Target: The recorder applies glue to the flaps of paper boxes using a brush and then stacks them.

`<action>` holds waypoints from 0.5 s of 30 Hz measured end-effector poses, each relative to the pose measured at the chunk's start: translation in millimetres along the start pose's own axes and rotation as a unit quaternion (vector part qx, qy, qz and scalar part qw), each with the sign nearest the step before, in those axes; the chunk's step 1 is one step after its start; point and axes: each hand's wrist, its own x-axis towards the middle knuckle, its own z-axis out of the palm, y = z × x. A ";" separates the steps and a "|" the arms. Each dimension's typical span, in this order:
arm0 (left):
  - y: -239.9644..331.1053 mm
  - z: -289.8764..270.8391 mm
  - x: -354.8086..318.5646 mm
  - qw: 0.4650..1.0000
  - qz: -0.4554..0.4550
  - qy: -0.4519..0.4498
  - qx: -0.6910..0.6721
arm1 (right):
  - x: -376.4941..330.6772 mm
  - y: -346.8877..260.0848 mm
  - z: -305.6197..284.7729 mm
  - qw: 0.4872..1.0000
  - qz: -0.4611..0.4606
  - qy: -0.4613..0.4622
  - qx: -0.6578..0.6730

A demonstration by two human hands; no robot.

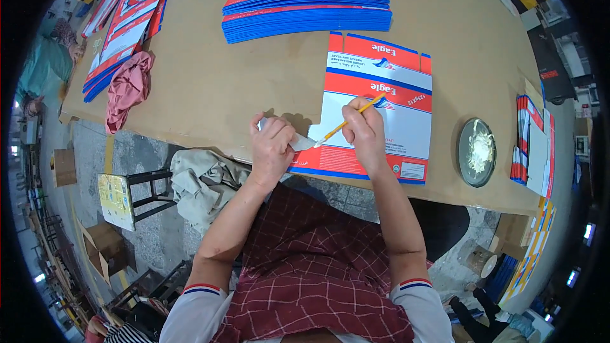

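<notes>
Place: a workshop | Big brown table (203, 70) is piled with red, white and blue card sheets (305, 24) | Dish (470, 178) of white stuff is put there too | Small stool (114, 200) and open brown box (111, 241) are seen on hard grey floor (140, 152) | Other person (480, 322) is seen near by

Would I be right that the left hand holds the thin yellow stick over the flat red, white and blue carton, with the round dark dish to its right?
Wrong hand: the head view shows the right hand, not the left, holding the thin yellow stick over the flat red, white and blue carton; the round dark dish is to its right.
</notes>
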 end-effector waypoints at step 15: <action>1.7 2.9 1.3 1.000 -0.013 0.015 -0.011 | 1.9 3.4 1.4 0.996 0.049 0.031 0.073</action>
